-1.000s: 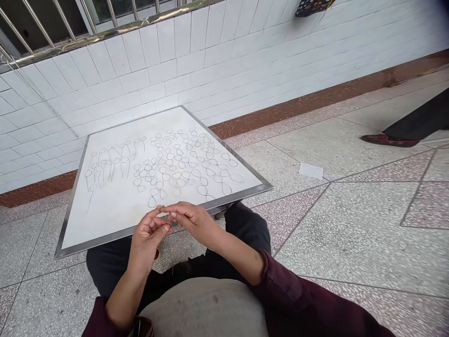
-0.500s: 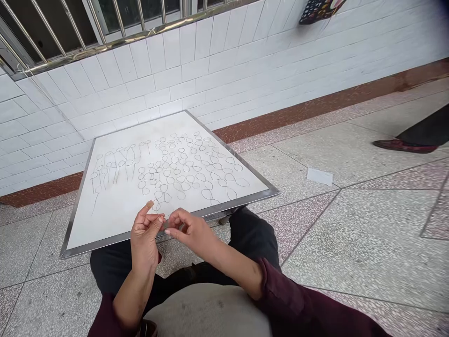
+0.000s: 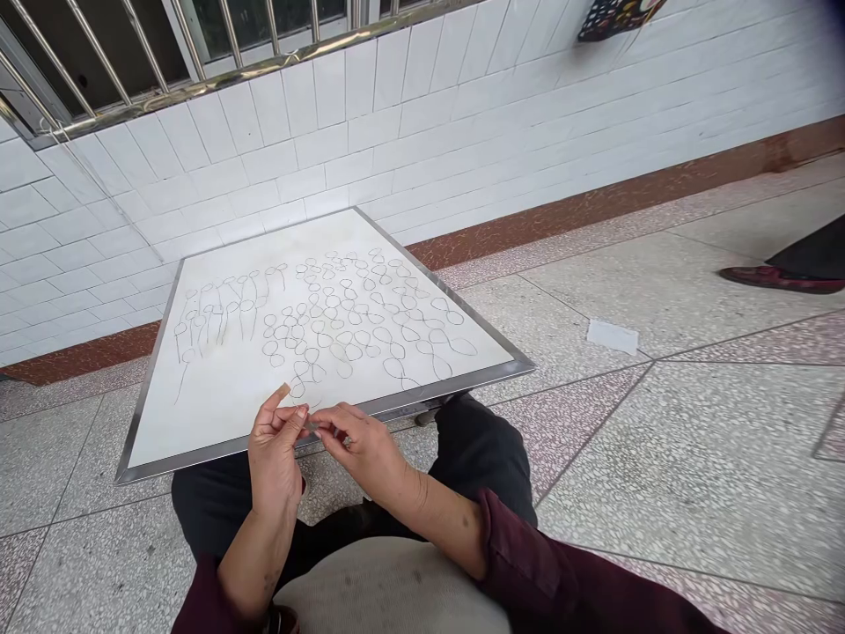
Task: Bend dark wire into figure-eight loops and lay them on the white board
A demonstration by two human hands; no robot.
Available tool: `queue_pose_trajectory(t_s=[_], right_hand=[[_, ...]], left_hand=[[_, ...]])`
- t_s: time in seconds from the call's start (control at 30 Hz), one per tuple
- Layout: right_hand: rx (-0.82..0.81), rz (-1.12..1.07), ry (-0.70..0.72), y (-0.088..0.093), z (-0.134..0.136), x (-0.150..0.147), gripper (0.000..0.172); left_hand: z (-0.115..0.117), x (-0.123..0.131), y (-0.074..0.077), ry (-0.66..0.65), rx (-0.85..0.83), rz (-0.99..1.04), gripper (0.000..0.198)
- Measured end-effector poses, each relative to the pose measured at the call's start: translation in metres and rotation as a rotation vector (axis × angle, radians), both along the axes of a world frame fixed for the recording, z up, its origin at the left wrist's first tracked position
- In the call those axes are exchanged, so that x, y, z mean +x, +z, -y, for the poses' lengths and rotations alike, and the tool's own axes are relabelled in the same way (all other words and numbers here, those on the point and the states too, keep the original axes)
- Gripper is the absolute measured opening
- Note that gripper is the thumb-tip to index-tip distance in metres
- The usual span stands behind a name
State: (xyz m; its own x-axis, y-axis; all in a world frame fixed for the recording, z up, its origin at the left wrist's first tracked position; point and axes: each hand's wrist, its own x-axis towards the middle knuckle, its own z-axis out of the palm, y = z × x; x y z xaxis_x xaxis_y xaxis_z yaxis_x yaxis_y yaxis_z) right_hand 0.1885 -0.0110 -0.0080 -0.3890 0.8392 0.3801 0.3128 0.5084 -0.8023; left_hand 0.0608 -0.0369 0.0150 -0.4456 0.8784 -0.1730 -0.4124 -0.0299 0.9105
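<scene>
My left hand [image 3: 277, 449] and my right hand [image 3: 360, 445] meet at the near edge of a white board with a metal rim [image 3: 198, 453]. Both pinch a thin piece of wire [image 3: 312, 425] between thumb and fingertips. The wire is very fine and hard to make out. On the board lie several bent wire loops [image 3: 343, 326] in rows, figure-eight shapes to the right and single loops with straight tails [image 3: 211, 313] to the left. The board rests over my knees in dark trousers [image 3: 475, 440].
A white tiled wall [image 3: 396, 114] with a brown skirting stands behind the board, with window bars [image 3: 99, 62] above. Terrazzo floor spreads to the right, with a white scrap [image 3: 612, 336] on it. Another person's dark red shoe [image 3: 779, 278] is at the far right.
My hands have drifted slightly lower and closer together, still pinching the wire. The view has shifted a little, and the other person's shoe has moved right.
</scene>
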Motion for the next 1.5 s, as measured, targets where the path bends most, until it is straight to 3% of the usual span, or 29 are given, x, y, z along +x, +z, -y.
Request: queue_pose_trajectory(t_s=[0.37, 0.67, 0.93, 1.1, 1.27, 1.5], right_hand=[[0.331, 0.018, 0.016, -0.017, -0.008, -0.004, 0.026], [0.278, -0.087, 0.019, -0.016, -0.006, -0.007, 0.020], [0.144, -0.122, -0.010, -0.010, 0.000, -0.008, 0.020], [0.025, -0.170, -0.040, -0.001, 0.003, -0.006, 0.020], [0.005, -0.159, -0.043, 0.005, 0.003, -0.004, 0.021], [-0.012, -0.175, -0.023, 0.001, 0.003, -0.002, 0.024]], left_hand=[[-0.004, 0.000, -0.002, 0.049, 0.026, 0.016, 0.052], [-0.004, -0.006, -0.003, 0.092, 0.084, -0.021, 0.053], [-0.002, -0.007, 0.005, 0.175, 0.136, -0.044, 0.051], [0.000, -0.006, 0.006, 0.097, 0.117, -0.067, 0.057], [0.005, -0.006, 0.002, -0.036, 0.109, -0.103, 0.052], [0.011, -0.006, -0.003, -0.067, 0.081, -0.185, 0.049]])
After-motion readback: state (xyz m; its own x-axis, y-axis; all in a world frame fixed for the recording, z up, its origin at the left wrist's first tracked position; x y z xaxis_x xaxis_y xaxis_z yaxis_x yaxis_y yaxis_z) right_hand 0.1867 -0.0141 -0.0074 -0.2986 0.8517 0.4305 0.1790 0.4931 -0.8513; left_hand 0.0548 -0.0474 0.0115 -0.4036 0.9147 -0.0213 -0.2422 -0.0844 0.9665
